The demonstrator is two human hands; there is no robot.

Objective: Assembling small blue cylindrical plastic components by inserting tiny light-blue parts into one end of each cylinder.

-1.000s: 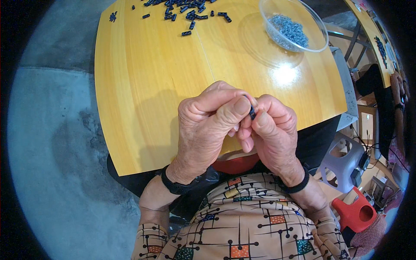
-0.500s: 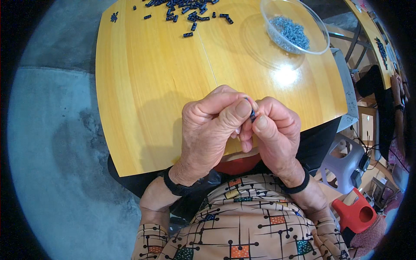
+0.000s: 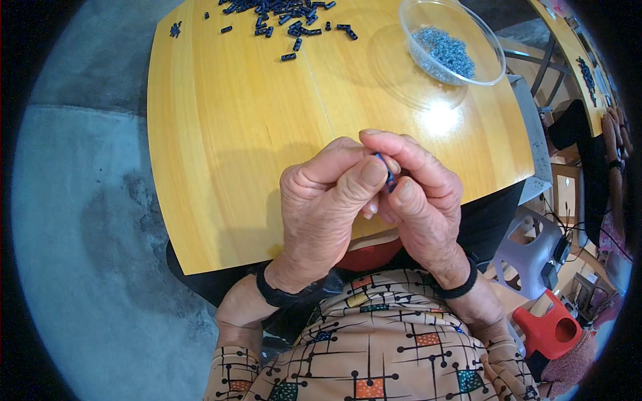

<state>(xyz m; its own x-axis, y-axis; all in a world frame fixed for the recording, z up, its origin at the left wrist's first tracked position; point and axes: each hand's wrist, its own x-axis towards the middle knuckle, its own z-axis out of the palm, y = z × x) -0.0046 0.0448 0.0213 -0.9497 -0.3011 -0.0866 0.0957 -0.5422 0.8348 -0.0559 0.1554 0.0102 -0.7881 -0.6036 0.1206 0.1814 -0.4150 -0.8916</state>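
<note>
Part (image 3: 386,175): small, dark blue-black, oblong, mostly hidden by fingers. Left hand (image 3: 328,200) and right hand (image 3: 421,197) both pinch it above the counter (image 3: 227,134).

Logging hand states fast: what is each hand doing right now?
Left hand: closed, fingertips pinching the small dark piece.
Right hand: closed, fingertips pinching the same small dark piece from the other side.

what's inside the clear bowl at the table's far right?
The clear bowl holds a heap of small grey-blue pieces, piled toward its near side; too small to tell their kind. The rest of its floor shows bare through the wall. Nothing covers it.
</note>
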